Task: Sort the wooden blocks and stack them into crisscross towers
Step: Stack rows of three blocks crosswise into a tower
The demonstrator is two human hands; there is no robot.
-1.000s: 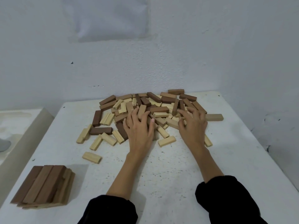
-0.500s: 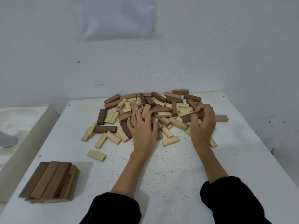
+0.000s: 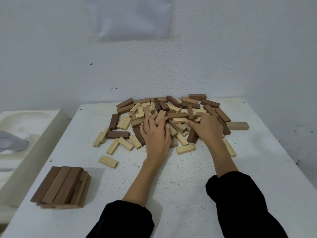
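Pile of dark and pale blocks spread at centre of frame, on far half of table. Left hand laid on near edge of pile, tan block clasped between fingers. Right hand placed palm-down on pile, just right of left hand; grasp cannot be told. Stack of brown blocks seen at lower left, well apart from pile.

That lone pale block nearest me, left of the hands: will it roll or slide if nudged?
The lone pale block probably slides, not rolls: flat faces, lying flat on the table. It looks like rigid wood, likely light.
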